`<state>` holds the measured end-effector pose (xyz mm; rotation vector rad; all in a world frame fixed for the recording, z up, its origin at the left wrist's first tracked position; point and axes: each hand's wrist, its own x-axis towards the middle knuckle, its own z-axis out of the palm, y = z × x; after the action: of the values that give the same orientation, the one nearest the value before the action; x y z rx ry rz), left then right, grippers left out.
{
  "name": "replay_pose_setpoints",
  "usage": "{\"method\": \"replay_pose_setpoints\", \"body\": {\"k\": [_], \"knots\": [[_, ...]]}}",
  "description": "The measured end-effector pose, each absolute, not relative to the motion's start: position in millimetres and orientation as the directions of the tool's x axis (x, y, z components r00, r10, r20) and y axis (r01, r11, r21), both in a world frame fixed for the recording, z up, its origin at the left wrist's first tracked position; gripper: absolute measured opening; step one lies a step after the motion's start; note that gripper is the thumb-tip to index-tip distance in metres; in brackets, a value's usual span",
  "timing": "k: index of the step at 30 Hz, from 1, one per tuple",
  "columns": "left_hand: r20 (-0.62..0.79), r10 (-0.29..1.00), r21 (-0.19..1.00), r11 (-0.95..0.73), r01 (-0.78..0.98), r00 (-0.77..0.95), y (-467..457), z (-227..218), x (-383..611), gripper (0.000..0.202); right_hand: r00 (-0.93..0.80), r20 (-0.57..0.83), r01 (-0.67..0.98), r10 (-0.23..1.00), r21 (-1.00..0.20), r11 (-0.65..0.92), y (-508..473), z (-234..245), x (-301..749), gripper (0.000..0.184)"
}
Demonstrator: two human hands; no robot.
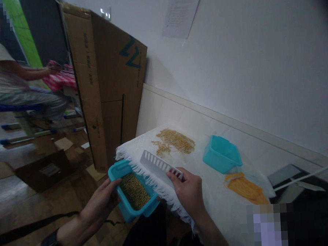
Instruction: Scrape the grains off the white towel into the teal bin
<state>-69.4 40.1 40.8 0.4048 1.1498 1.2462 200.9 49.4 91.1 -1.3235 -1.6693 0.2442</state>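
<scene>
My left hand [108, 192] grips the left rim of a turquoise plastic container [126, 212], thumb over the edge. Inside it lies a layer of soybeans [135, 192]. The container is held just off the near edge of the table, below the fringe of the white cloth [209, 201]. My right hand [187, 186] is closed on one end of a white slotted plastic strip [158, 168], which rests on or just above the cloth close to the fringe. Beyond the strip, a spread pile of soybeans [177, 140] lies on the cloth.
A second turquoise container [223, 154] stands on the cloth to the right. Beside it is a clear bag with something orange [245, 186]. A tall cardboard box [109, 81] rises at the table's left end. Further left a person [10, 72] sits near a red checked cloth [59, 79].
</scene>
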Motion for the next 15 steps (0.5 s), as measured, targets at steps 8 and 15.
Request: {"method": "replay_pose_setpoints", "body": {"k": [8, 15], "knots": [[-0.476, 0.877, 0.757, 0.368, -0.540, -0.068, 38, 22, -65, 0.049, 0.170, 0.669, 0.845, 0.723, -0.477, 0.243, 71, 88, 233, 0.049], [-0.491, 0.871, 0.743, 0.401, -0.536, -0.029, 34, 22, -65, 0.040, 0.136, 0.641, 0.855, 0.755, -0.461, 0.237, 76, 80, 230, 0.050]]}}
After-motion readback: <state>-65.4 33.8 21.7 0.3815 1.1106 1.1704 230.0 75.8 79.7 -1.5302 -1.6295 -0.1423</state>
